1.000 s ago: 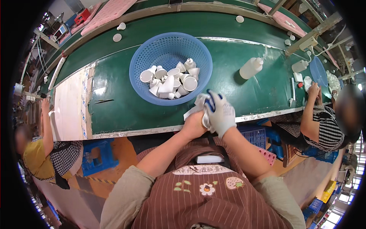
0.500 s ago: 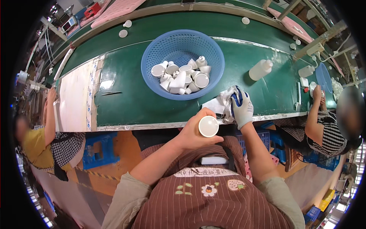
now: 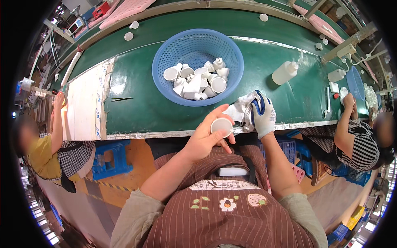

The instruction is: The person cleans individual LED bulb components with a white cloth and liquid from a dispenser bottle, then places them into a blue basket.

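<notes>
Bare and just off the table's near edge, my left hand [image 3: 200, 140] grips a white bulb-shaped part [image 3: 221, 127]. Its round face is turned up with my thumb laid across it, and the other fingers reach around its side, some spread out. My right hand [image 3: 264, 117] wears a white and blue work glove and is closed on a crumpled white cloth [image 3: 238, 111] at the table edge. Beyond both hands stands a blue perforated basket [image 3: 163, 53] with several white cone-shaped parts [image 3: 218, 84] lying jumbled in it.
A white spray bottle [image 3: 285, 73] stands right of the basket on the green table [image 3: 136, 74]. Dark tweezers [image 3: 121, 98] lie at left, beside a pale board [image 3: 80, 109]. Co-workers sit at both sides, a striped sleeve [image 3: 362, 140] at right. A blue stool [image 3: 111, 161] stands below the table.
My left hand has turned the bulb-shaped part and shifted slightly left and up; the thumb now crosses its face and fingers have spread. My right hand stays on the cloth.
</notes>
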Motion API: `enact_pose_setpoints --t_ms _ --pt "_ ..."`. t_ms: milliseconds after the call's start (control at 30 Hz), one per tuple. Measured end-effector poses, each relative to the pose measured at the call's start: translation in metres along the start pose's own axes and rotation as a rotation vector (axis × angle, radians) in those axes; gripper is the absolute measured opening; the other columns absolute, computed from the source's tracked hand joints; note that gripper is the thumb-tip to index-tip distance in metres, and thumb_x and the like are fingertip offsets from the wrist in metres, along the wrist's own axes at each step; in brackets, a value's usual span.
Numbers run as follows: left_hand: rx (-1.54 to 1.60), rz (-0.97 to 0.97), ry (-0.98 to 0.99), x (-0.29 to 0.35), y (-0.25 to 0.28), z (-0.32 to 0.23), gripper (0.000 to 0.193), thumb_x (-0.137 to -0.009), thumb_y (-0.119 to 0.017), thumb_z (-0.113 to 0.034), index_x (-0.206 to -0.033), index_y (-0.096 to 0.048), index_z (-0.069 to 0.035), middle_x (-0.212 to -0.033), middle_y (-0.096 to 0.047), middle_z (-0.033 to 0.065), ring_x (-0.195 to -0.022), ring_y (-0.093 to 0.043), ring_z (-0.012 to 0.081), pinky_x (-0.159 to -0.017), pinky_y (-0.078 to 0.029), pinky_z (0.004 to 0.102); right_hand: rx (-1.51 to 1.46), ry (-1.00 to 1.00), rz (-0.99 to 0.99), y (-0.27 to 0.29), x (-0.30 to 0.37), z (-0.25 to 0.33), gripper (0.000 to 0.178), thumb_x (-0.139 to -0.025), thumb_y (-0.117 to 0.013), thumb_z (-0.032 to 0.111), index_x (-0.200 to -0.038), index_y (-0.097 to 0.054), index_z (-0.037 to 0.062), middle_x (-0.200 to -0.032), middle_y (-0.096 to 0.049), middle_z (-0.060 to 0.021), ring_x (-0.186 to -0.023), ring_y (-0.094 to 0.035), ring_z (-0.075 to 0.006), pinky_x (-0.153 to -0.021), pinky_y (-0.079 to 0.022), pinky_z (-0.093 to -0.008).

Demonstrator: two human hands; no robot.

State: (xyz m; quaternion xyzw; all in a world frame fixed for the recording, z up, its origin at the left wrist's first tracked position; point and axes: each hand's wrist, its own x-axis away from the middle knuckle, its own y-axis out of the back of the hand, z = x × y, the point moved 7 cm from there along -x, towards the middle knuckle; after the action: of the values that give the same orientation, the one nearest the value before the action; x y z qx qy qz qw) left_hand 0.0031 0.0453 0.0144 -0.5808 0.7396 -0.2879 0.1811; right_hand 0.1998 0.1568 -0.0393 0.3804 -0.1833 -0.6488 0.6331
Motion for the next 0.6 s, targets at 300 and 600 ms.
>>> enact_pose_setpoints --t_ms 300,600 --pt "0.026 -0.136 0.038 -0.004 0.009 0.001 0.034 -0.100 -0.054 -0.007 -0.131 -0.040 -0.002 -0.128 -0.050 0.0182 -0.086 -0.067 0.0270 -0.059 -0.062 0.0333 -0.001 -0.009 -0.013 0.002 0.001 -0.001 0.039 -0.092 -0.065 0.022 -0.129 -0.062 0.0117 -0.117 -0.065 -0.0161 -0.105 -0.064 -0.0354 -0.090 -0.051 -0.0403" --pt "-0.074 -0.299 0.042 0.003 0.027 -0.003 0.012 -0.091 -0.060 0.001 -0.102 -0.055 -0.001 -0.102 -0.056 0.0076 -0.061 -0.050 0.0064 -0.045 -0.036 0.0186 -0.011 0.005 -0.011 0.001 0.002 -0.003 0.039 -0.092 -0.065 0.022 -0.129 -0.062 0.0119 -0.117 -0.065 -0.0168 -0.105 -0.064 -0.0355 -0.091 -0.050 -0.0403"
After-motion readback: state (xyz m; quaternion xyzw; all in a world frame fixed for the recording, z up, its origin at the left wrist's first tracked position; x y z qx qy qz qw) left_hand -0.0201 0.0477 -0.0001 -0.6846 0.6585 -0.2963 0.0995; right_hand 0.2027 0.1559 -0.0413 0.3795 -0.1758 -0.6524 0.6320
